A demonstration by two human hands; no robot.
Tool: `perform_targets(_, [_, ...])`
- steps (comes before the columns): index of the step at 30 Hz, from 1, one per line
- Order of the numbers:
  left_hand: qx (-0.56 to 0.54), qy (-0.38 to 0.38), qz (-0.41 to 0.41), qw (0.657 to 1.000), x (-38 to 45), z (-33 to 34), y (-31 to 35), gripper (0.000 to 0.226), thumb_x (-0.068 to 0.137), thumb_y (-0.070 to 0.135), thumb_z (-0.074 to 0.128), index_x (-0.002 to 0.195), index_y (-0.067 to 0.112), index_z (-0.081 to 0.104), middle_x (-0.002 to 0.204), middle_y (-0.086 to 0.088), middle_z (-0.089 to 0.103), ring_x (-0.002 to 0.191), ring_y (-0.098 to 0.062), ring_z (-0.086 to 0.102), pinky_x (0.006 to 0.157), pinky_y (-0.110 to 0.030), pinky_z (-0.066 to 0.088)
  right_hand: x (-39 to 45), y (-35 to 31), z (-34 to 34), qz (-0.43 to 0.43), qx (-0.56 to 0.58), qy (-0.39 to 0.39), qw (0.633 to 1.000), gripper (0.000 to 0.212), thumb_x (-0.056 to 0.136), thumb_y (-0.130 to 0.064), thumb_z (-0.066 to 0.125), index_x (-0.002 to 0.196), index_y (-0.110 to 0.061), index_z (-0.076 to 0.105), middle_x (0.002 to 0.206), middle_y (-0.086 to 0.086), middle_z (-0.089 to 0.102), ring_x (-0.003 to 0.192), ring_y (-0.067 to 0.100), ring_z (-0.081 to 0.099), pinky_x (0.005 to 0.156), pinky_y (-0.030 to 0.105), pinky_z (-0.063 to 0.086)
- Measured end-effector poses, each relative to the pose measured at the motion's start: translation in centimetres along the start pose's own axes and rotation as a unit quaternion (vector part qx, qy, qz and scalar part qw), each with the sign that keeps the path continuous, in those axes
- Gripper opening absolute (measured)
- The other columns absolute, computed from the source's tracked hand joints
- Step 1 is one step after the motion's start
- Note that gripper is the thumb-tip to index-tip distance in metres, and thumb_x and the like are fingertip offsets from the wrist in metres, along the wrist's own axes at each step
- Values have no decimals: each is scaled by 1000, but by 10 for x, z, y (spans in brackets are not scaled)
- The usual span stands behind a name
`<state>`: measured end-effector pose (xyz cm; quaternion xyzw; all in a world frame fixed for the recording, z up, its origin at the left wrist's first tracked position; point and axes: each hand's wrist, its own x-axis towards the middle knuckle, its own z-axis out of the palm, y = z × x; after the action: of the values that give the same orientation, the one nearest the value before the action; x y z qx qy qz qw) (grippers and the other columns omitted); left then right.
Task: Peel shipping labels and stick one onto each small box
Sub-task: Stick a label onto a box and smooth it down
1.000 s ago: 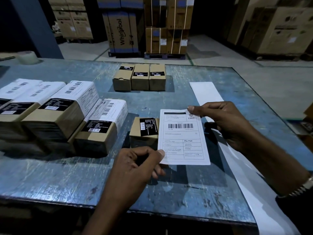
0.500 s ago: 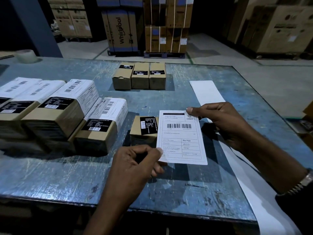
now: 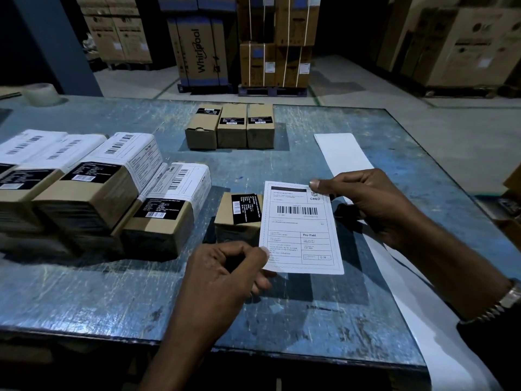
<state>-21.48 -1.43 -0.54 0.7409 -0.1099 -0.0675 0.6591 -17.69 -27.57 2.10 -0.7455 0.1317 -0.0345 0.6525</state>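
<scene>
— What have the hands got?
— I see the left hand (image 3: 222,273) pinching the shipping label (image 3: 301,228) at its lower left corner, the right hand (image 3: 369,201) pinching the top right.
— Where is it?
— Held above the table (image 3: 112,292), just beside the small box (image 3: 239,218).

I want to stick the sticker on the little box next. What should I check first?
1. Shipping label held at two corners by left hand and right hand: ok.
2. Label flat, no curl: ok.
3. Small box bare of white label: ok.
4. Label lined up over box: not ok, it overlaps only the box's right edge.
5. Backing fully off: cannot tell.
</scene>
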Motion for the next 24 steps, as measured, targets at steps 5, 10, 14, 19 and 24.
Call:
perform_targets(5, [9,-1,3,1000,0,0,-1,44,98,13,68,55,18,74,58,-12,69,49,-13,60,50,-19,47,-1,1,-1,5,0,-1,1000,35,73,-39,93,91,-9,86,104,22,78,82,32,44,67,40,35])
perform_targets(10, [11,0,-7,1000,0,0,-1,44,98,13,69,55,17,73,59,-13,70,48,-13,59,50,-19,46,-2,1,-2,16,3,-3,1000,30,77,-35,92,90,-8,86,96,17,80,80,32,41,59,32,32])
perform_targets(14, [15,6,-14,1000,0,1,1,45,97,12,69,53,16,72,59,-13,69,47,-12,58,48,-17,44,-2,1,-1,14,1,4,1000,32,76,-33,94,89,-5,85,101,25,78,76,33,39,49,25,35])
perform_targets(19, [12,6,-26,1000,0,2,1,40,94,12,72,55,17,74,60,-14,71,47,-13,59,49,-18,45,-4,0,0,17,4,-2,1000,30,78,-29,92,89,-2,84,94,21,80,58,20,48,44,19,38])
perform_targets(24, [19,14,-26,999,0,3,-1,33,92,11,75,59,15,77,59,-13,71,49,-15,63,52,-22,50,-3,0,0,26,13,-13,999,29,80,-28,91,89,-1,84,92,19,81,64,25,50,48,19,39])
